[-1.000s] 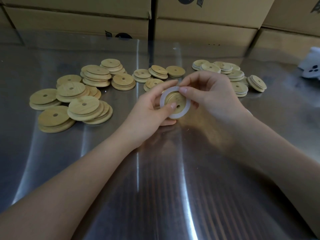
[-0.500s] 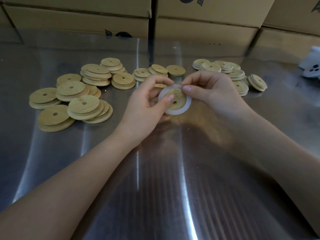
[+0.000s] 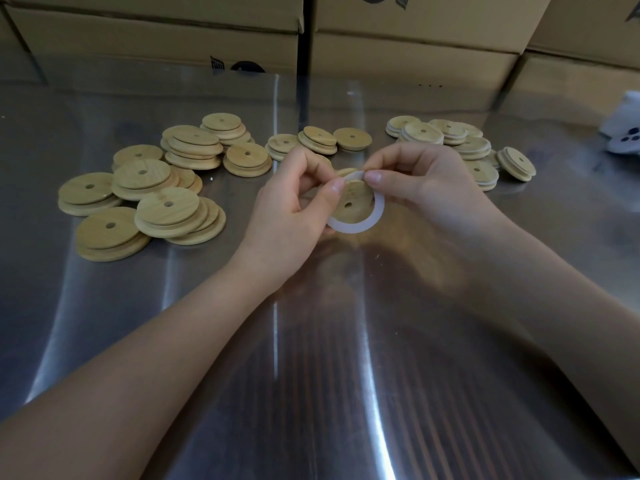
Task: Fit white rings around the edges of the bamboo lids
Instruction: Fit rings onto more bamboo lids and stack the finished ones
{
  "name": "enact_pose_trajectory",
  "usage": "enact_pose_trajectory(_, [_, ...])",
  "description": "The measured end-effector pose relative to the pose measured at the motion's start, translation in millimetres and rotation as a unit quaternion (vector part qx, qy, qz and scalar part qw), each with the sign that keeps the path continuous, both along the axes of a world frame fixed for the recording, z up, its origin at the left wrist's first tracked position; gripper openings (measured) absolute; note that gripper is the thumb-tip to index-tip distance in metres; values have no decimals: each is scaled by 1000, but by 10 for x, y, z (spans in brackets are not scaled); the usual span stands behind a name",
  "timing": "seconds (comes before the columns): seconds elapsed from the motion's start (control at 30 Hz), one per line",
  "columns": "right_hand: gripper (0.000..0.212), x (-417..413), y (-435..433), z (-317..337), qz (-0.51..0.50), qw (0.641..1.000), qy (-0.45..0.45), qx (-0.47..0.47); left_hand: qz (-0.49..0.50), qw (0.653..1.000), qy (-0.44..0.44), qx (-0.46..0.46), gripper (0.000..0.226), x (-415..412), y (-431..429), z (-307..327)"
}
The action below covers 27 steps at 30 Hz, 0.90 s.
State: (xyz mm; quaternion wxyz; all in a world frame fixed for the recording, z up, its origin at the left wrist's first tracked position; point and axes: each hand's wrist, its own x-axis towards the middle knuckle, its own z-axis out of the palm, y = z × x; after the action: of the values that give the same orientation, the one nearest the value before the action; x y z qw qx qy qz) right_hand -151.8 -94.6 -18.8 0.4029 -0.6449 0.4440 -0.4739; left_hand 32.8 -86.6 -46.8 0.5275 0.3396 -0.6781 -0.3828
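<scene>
The table [image 3: 311, 375] is seen as smooth sheet metal, glossy and streaked with reflections; the bamboo lids [image 3: 168, 206] piled toward its far edge are shown as pale, fine-grained wood, smooth and matt. The white ring [image 3: 356, 227] is seen as matt and faintly translucent; the boxes [image 3: 415, 60] beyond the far edge are shown as matt brown cardboard.

The left hand [image 3: 291, 209] hides the left rim of the bamboo lid [image 3: 356, 197] and white ring [image 3: 356, 227]. At the right edge of the desk [image 3: 346, 341], a white object [image 3: 623, 133] is cut off.
</scene>
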Motion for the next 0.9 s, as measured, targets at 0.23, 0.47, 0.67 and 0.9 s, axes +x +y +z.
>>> enact_pose_trajectory(0.23, [13, 8, 22, 13, -8, 1000, 12, -18, 25, 999, 25, 32, 13, -7, -4, 0])
enact_pose_trajectory(0.47, [17, 9, 32, 21, -7, 999, 17, -33, 14, 994, 70, 84, 21, 20, -49, 0])
enact_pose_trajectory(0.67, [17, -24, -4, 13, -17, 998, 37, -39, -18, 989, 82, 120, 20, 43, -55, -12])
enact_pose_trajectory(0.9, [24, -18, -19, 10, -11, 997, 56, -59, -74, 983, 99, 134, 12, 60, -41, 2])
